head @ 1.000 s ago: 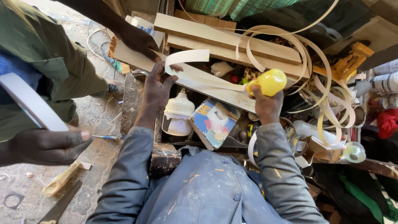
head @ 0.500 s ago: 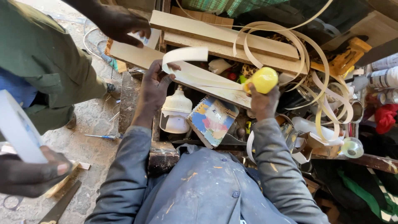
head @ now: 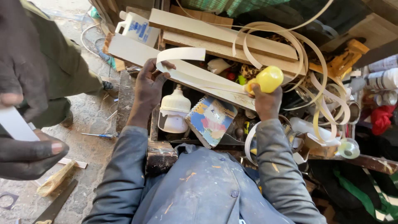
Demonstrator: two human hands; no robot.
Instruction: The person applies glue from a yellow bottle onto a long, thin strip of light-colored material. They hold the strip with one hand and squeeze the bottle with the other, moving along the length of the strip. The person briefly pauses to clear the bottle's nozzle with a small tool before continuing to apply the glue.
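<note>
Edge strip being laid onto a board, glue step in hand.

Pale board (head: 137, 52) lies across the cluttered worktop's far edge. Left hand (head: 150, 85) pinches the curled cream strip (head: 186, 62) against it; right hand (head: 265, 103) is clenched round a yellow bottle (head: 269, 79), tip at the strip. Next likely needs steady pressing along the board.

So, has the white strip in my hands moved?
Yes. The white strip has shifted left, away from the thin blue tool, and is mostly out of view.
</note>
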